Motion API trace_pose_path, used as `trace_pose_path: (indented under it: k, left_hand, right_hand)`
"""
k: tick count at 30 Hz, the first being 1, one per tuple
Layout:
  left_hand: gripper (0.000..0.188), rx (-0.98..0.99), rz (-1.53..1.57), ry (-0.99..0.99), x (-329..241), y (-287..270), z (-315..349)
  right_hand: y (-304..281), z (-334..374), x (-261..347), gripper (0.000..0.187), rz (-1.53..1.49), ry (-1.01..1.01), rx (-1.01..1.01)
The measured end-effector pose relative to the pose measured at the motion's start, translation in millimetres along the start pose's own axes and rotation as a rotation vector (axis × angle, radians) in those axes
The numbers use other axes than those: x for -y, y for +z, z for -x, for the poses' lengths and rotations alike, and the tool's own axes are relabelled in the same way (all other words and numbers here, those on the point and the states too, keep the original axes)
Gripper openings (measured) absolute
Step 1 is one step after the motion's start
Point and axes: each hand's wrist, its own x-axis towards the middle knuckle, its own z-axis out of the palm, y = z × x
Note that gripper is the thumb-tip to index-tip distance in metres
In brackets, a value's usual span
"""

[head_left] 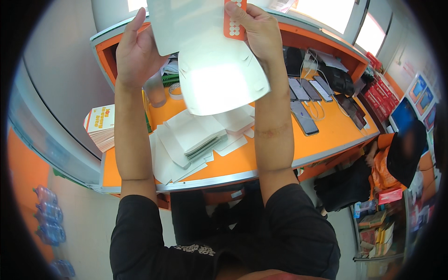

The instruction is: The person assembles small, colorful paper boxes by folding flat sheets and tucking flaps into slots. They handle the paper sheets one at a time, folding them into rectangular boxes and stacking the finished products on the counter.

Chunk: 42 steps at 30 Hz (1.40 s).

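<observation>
Above the desk I hold up an unfolded white cardboard food box [224, 79], its pale inside facing me and an orange panel with white dots at the upper right. My right hand [262, 32] pinches that orange panel, thumb in front. My left hand [140, 58] is at the left edge of the box, thumb raised apart from the fingers; the fingertips partly go behind the cardboard. Below lies a loose pile of flat white box blanks [191, 135], some stacked, some fanned out on the orange desk [233, 163].
Several phones [303, 116] with white cables lie on the desk's right side. A tape roll [176, 91] and a clear plastic cup [155, 93] are behind the pile. Printed cartons [101, 123] stand at the left. Another person [392, 158] sits at the right; water jugs [49, 219] line the left floor.
</observation>
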Motion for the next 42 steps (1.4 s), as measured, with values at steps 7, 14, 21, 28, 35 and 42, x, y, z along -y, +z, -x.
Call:
trace_pose_path:
  k: [7, 14, 21, 28, 35, 42]
  left_hand:
    - [0.045, -0.331, -0.788, 0.071, 8.3, 4.5, -10.5]
    - [0.045, -0.530, -1.140, 0.025, 19.5, 5.7, -14.4]
    - [0.041, -0.990, -1.913, 0.437, 5.6, 23.0, -15.1]
    - [0.051, -0.690, -1.189, 0.191, -11.2, 47.9, 3.2]
    - [0.057, -0.665, -1.037, 0.110, -10.9, 67.8, -1.0]
    - [0.033, -0.554, -0.981, 0.310, -10.0, 46.6, 3.8]
  right_hand:
    - [5.4, -0.9, -8.9, 0.046, -0.057, -0.020, 0.080]
    - [-3.0, -8.2, -5.7, 0.035, 0.415, -0.161, -0.135]
    - [4.8, -15.5, -22.7, 0.019, 0.746, -0.645, -0.346]
    - [38.6, 8.9, -5.8, 0.025, 0.711, -0.891, -0.210]
    - [59.3, 29.9, 11.8, 0.026, 0.812, -0.975, -0.120]
    - [65.6, 26.9, 6.9, 0.030, 0.806, -0.938, -0.156]
